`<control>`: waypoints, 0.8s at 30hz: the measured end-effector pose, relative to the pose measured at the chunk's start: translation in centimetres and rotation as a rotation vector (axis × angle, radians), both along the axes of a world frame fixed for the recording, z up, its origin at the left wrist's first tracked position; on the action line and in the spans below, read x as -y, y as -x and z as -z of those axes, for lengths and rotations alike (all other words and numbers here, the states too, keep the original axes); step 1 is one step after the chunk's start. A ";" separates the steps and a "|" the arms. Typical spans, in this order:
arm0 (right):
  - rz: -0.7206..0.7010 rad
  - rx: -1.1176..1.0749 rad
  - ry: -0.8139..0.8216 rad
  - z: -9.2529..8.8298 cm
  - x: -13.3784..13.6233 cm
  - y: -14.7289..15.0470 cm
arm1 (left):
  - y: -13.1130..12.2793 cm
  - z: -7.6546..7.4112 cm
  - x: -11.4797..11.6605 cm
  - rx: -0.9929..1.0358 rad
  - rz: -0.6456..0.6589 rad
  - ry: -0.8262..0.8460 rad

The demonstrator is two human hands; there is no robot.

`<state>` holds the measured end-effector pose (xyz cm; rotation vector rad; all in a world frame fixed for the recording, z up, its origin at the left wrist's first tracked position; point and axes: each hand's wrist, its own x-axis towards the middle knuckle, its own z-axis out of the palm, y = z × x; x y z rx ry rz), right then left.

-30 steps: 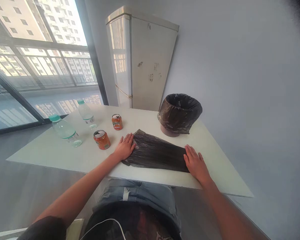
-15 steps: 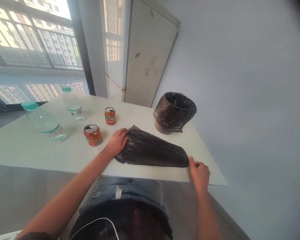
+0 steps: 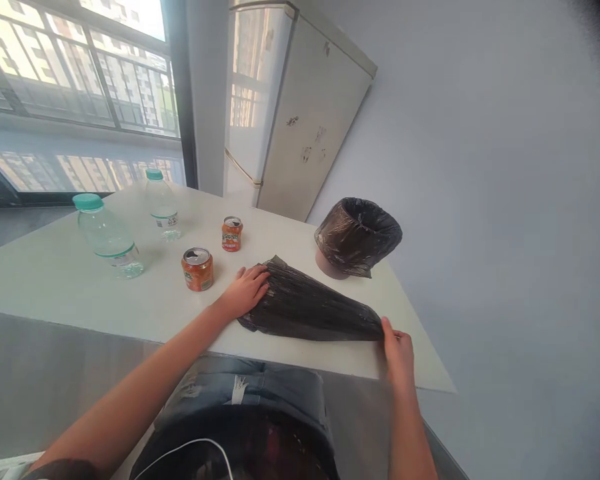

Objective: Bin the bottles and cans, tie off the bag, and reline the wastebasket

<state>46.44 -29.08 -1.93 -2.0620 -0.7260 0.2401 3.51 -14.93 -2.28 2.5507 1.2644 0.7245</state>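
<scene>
A black plastic garbage bag (image 3: pixel 315 308) lies gathered lengthwise near the table's front edge. My left hand (image 3: pixel 247 291) rests on its left end, the fingers lying flat over the plastic. At the narrower right end, my right hand (image 3: pixel 399 348) pinches the bag between thumb and fingers. The bag stretches between both hands. Behind it stands a small bin with a pinkish base (image 3: pixel 327 264), lined with another black bag (image 3: pixel 353 233) folded over its rim.
Left of my left hand stand two orange soda cans, a nearer can (image 3: pixel 198 270) and a farther can (image 3: pixel 232 235). Two clear bottles with green caps, a near bottle (image 3: pixel 107 237) and a far bottle (image 3: pixel 163 203), stand farther left on the white table (image 3: pixel 80 300). A fridge (image 3: pixel 310 120) stands behind.
The camera view has shifted, so the table things appear farther right. My right hand has moved slightly inward along with the bag's right end. My left hand stays on the left end.
</scene>
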 end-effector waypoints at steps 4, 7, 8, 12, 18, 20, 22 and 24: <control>-0.076 0.026 0.131 0.0 -0.8 0.6 | 0.0 -0.1 0.1 -0.022 0.020 0.022; -0.114 -0.174 -0.153 -0.1 -0.9 0.3 | 0.1 -0.4 0.4 -0.033 0.065 0.033; -0.082 -0.275 -0.273 -0.1 -0.7 0.0 | 0.1 -0.6 0.5 -0.033 0.089 0.035; 0.010 -0.736 -0.618 -0.4 0.0 -1.0 | 0.3 -1.2 0.9 -0.020 0.174 0.045; -0.004 -0.906 -0.721 1.5 -0.6 0.8 | 0.0 -1.3 1.1 -0.025 0.232 0.058; 0.056 -0.771 -0.689 1.9 -1.4 1.7 | 0.0 -1.1 1.1 -0.028 0.230 0.067; 0.108 -0.636 -0.672 1.5 -2.1 2.8 | 0.0 -0.9 1.1 -0.041 0.224 0.071; 0.133 -0.526 -0.685 0.1 -2.4 4.4 | 0.0 -0.8 1.0 -0.064 0.223 0.074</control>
